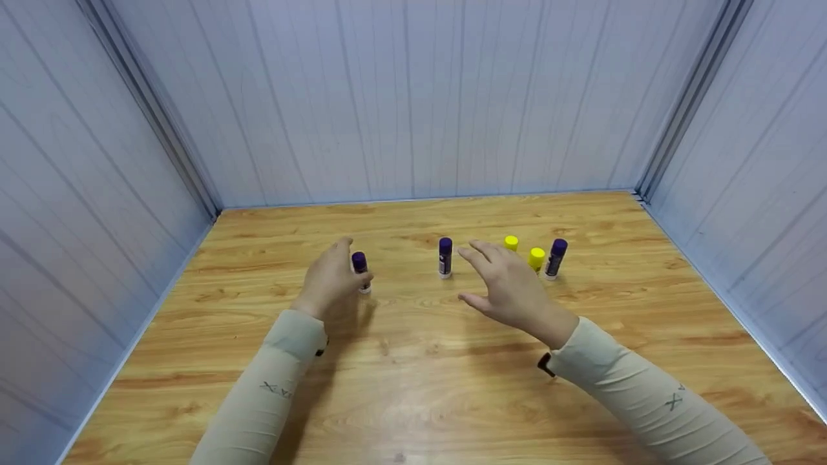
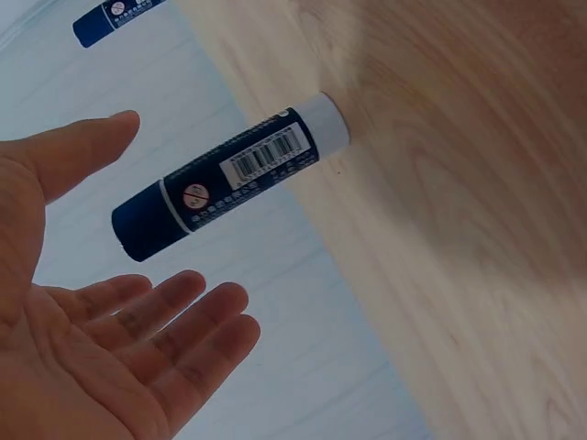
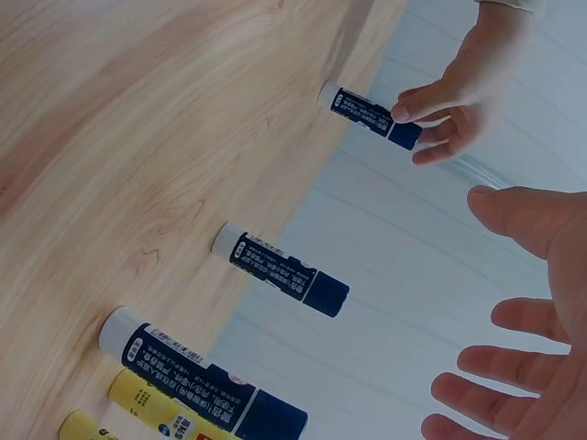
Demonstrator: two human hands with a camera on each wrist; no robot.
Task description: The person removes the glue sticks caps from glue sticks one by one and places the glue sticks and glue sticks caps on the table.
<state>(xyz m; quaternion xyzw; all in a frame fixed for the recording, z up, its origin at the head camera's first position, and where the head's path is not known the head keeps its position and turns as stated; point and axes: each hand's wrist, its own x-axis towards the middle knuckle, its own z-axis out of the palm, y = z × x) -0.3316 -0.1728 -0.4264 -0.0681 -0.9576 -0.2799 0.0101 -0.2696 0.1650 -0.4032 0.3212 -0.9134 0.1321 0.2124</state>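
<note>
A dark blue glue stick (image 1: 360, 261) with a white base stands upright on the wooden table, at the left. Around it, thumb and fingers spread apart, is my left hand (image 1: 331, 279); the left wrist view shows a gap between the fingers and this glue stick (image 2: 234, 179). My right hand (image 1: 517, 289) hovers over the table with fingers spread and nothing in its grasp. Just left of its fingertips stands a second dark blue glue stick (image 1: 445, 258).
Beyond the right hand stand two yellow-capped sticks (image 1: 536, 259), partly hidden by it, and a third dark blue glue stick (image 1: 556, 259). Pale panel walls (image 1: 413, 103) enclose the table (image 1: 400, 387) at the back and both sides.
</note>
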